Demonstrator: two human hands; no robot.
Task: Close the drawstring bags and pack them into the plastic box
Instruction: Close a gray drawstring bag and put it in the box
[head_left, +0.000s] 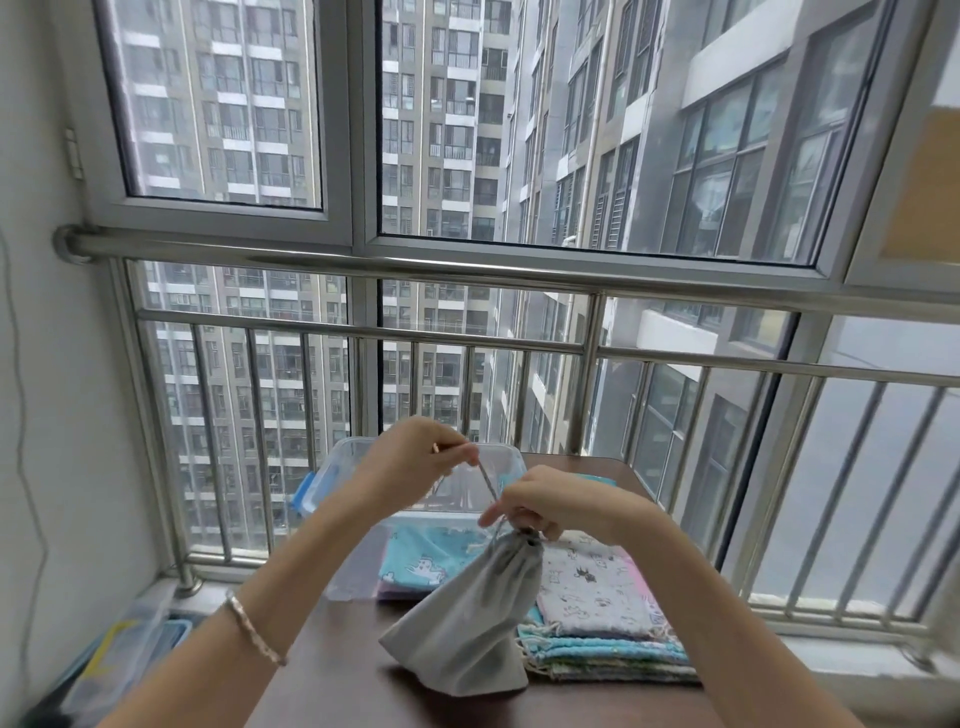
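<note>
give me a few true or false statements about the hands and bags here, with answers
1. The left hand pinches the cord of the grey bag. True.
2. The grey bag lies inside the box. False: the right hand grips its neck, and it hangs over the table.
3. The bracelet is on the right wrist. False: it is on the left wrist.
4. A stack of bags lies on the table to the right of the grey bag. True.
</note>
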